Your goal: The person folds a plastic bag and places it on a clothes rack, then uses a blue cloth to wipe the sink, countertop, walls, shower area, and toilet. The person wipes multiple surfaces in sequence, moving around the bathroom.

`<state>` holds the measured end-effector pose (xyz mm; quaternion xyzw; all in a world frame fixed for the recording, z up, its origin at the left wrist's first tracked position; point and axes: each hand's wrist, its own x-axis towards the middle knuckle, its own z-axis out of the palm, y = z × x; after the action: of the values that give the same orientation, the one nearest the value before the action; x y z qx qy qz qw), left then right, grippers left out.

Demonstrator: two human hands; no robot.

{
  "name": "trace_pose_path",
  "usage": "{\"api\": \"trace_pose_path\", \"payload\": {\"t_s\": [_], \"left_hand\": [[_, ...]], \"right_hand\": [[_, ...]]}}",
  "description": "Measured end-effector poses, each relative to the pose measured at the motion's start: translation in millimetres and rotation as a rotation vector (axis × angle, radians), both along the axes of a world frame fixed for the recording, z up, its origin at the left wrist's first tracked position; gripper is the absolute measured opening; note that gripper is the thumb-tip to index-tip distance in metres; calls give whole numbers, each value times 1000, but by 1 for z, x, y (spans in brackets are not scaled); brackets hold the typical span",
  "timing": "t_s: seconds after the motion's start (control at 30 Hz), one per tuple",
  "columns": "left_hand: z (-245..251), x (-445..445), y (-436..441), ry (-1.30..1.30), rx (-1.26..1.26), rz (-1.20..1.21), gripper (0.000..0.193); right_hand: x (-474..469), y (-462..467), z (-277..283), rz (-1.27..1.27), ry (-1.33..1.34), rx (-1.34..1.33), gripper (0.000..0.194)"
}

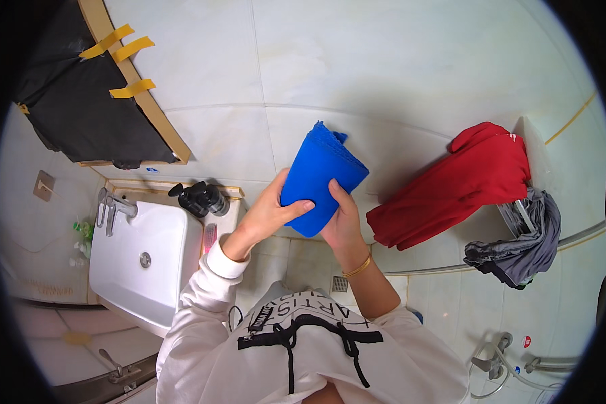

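A folded blue cloth is held up in front of me between both hands. My left hand grips its left edge, with the thumb lying across the front. On the lower right side, my right hand holds the same cloth, thumb pressed on its face; the other fingers are mostly hidden behind. Layered, slightly frayed edges of the cloth show at its upper right. A gold-coloured bangle circles my right wrist.
A white washbasin with a metal faucet is at the left, beside black bottles. Red fabric and grey clothing hang at the right. A floor drain lies below; shower fittings are at the lower right.
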<state>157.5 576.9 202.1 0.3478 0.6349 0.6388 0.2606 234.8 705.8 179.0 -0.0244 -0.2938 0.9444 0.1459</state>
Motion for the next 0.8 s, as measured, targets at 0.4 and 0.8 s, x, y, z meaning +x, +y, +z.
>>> {"api": "trace_pose_path", "payload": {"t_s": [0.4,0.8], "left_hand": [[15,-49,-30,-36,-306,-349,42],[12,-59,13,392,45,347,43]], "right_hand": [[0,38,28,-461,16,1415,66],[-39,38,19,-922,-164,1134,43]]}}
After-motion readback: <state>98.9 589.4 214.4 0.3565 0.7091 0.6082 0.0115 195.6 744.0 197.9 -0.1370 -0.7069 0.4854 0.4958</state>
